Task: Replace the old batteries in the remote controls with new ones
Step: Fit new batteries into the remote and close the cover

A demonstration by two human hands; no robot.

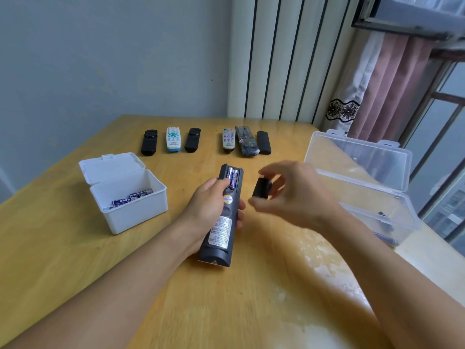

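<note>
Right now the left hand [208,202] grips a dark remote [222,217] face down above the table [75,260], its thumb lying at the edge of the open battery bay, where two blue batteries [232,178] sit side by side. The right hand [289,195] pinches the detached black cover [261,188] just beside the remote, apart from it. My guess is that this remote is either about to be emptied or about to be closed; I cannot tell whether the cells in it are old or new.

Six more remotes [206,141] lie in a row at the far side, all face up, so nothing shows which of them are finished. A white box [130,205] on the left, lid up, holds a few batteries. The clear box [364,185] on the right, also open, has something blue near its front, mostly hidden behind the right forearm, and a small dark object I cannot identify. Motion blurs the right hand.
</note>
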